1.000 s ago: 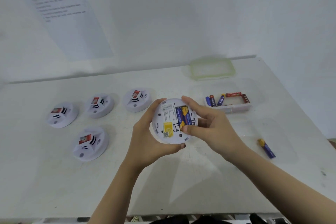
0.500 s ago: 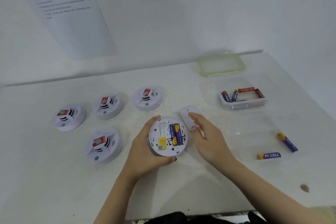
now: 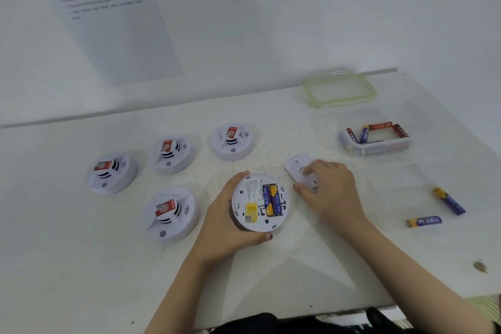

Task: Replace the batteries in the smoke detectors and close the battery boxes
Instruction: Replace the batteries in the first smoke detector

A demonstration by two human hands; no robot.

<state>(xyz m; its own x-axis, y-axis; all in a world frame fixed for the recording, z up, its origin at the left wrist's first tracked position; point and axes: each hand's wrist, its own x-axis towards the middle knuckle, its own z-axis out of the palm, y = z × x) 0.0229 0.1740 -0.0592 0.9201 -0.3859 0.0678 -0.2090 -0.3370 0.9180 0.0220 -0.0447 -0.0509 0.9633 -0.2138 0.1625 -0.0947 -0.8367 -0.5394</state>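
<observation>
My left hand (image 3: 225,228) grips a round white smoke detector (image 3: 259,203) turned back side up just above the table. Its battery box is open and shows two blue and yellow batteries (image 3: 272,199). To its right lies the white battery cover (image 3: 296,168) on the table. My right hand (image 3: 329,192) has its fingertips and thumb curled onto the cover's near end.
Several other smoke detectors (image 3: 173,214) sit face up at the left. A clear box (image 3: 379,144) with batteries stands at the back right, its green-rimmed lid (image 3: 340,89) behind it. Two loose batteries (image 3: 424,221) lie at the right. The table's front edge is near.
My right hand left the detector's battery box, reached right to the cover and closed on it. My left hand lowered the detector toward the table. The camera view shifted left and down.
</observation>
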